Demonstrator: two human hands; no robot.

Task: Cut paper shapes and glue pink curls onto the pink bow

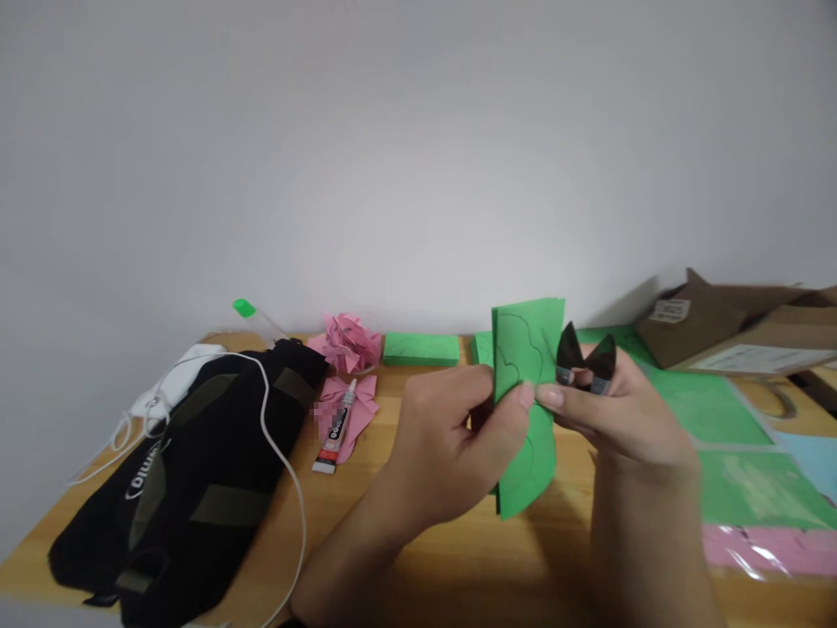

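Observation:
My left hand (pixel 458 427) pinches a folded green paper (pixel 527 349) that stands upright above the wooden table (pixel 418 541); a curved pencil outline is drawn on it. My right hand (pixel 615 419) is closed around small black scissors (pixel 584 358), whose open blades point up beside the paper's right edge. Its thumb also touches the paper.
A black bag (pixel 196 471) with a white cable (pixel 288 471) lies at the left. Pink paper flowers (pixel 346 340), a glue tube (pixel 335 432) and a green paper stack (pixel 422 349) sit behind. Green, blue and pink sheets (pixel 732 436) and a brown paper bag (pixel 732 327) are at the right.

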